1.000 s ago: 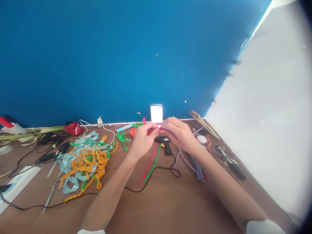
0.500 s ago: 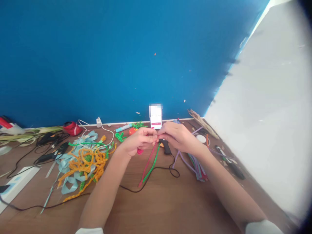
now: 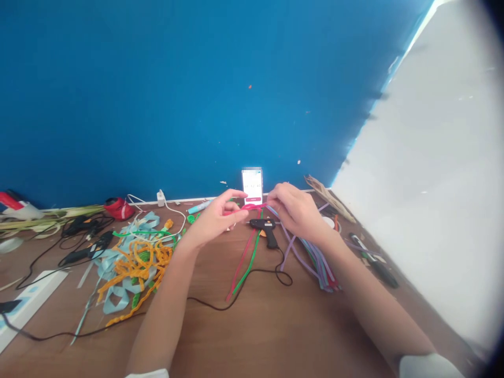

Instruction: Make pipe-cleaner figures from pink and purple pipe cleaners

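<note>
A pink-red pipe cleaner (image 3: 256, 206) stretches level between my two hands, with a bent or looped part near the left fingers. My left hand (image 3: 214, 220) is closed on that part, thumb and fingers pinching it. My right hand (image 3: 297, 212) pinches the other end between thumb and fingertips. Just below and between the hands lies a black glue gun (image 3: 264, 224) with its cord running across the table. A red pipe cleaner (image 3: 241, 261) and a green pipe cleaner (image 3: 249, 265) lie side by side on the wood in front of it.
Behind the hands a lit phone (image 3: 252, 184) leans on the blue wall. Orange pipe cleaners (image 3: 134, 268) tangle with light blue ribbon (image 3: 116, 299) at left, near a white power strip (image 3: 33, 304). Purple strands (image 3: 321, 268) and a black-handled tool (image 3: 380, 270) lie at right.
My hands have moved apart from touching, my right hand going right and my left slightly left. The pink-red pipe cleaner now shows stretched between them, and the glue gun is uncovered.
</note>
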Tool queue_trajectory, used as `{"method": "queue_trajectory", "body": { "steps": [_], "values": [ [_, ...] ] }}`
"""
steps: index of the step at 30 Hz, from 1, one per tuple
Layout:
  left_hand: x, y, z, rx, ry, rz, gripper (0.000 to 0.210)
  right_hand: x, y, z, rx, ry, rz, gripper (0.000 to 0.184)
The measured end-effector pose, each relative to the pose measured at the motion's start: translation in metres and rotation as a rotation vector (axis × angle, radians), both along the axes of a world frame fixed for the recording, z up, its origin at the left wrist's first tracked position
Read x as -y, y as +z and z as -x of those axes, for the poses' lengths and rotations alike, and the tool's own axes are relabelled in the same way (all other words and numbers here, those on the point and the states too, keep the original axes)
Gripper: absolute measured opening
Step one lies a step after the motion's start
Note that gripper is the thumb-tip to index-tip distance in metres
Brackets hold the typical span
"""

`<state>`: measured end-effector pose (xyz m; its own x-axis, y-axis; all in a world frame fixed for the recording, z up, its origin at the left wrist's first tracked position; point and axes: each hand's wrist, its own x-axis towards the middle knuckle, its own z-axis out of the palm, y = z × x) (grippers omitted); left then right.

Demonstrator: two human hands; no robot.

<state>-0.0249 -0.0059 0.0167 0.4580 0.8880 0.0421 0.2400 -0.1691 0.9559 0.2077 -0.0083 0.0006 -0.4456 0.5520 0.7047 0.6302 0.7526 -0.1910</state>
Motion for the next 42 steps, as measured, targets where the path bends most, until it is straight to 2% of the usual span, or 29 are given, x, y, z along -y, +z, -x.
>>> {"method": "queue_trajectory", "body": {
  "steps": [4, 9, 15, 19, 25, 28, 30, 33, 37, 40, 42],
  "values": [
    [-0.004, -0.001, 0.004, 0.028, 0.147, -0.15, 0.032, -0.001, 0.002, -0.004, -0.117, -0.048, 0.146, 0.015],
    [0.001, 0.001, -0.002, 0.086, 0.17, -0.231, 0.029, 0.002, 0.003, -0.002, -0.401, 0.104, 0.349, 0.021],
    [0.005, -0.002, -0.011, 0.168, 0.121, -0.197, 0.029, 0.003, 0.0, 0.008, -0.744, 0.292, 0.691, 0.028],
    [0.0, -0.008, -0.015, 0.299, 0.174, -0.179, 0.029, 0.007, 0.002, 0.015, -0.749, 0.328, 0.787, 0.029],
    [-0.005, -0.014, -0.013, 0.225, 0.204, -0.174, 0.033, 0.006, 0.004, 0.012, -0.44, 0.219, 0.715, 0.027],
    [-0.009, -0.015, -0.012, 0.178, 0.221, -0.166, 0.033, 0.0, 0.003, 0.008, -0.255, 0.076, 0.524, 0.027],
    [-0.01, -0.016, -0.013, 0.152, 0.203, -0.158, 0.031, -0.002, 0.002, 0.008, -0.178, 0.039, 0.401, 0.026],
    [-0.01, -0.016, -0.015, 0.108, 0.157, -0.159, 0.026, -0.002, 0.0, 0.011, -0.058, 0.03, 0.278, 0.027],
    [-0.008, -0.017, -0.019, 0.116, 0.13, -0.138, 0.023, 0.0, -0.009, 0.017, 0.167, -0.092, 0.134, 0.028],
    [-0.007, -0.018, -0.021, 0.14, 0.143, -0.087, 0.024, -0.001, -0.016, 0.02, 0.223, -0.207, 0.081, 0.032],
    [-0.006, -0.018, -0.022, 0.157, 0.128, -0.039, 0.026, -0.002, -0.019, 0.021, 0.189, -0.292, 0.11, 0.034]
  ]
}}
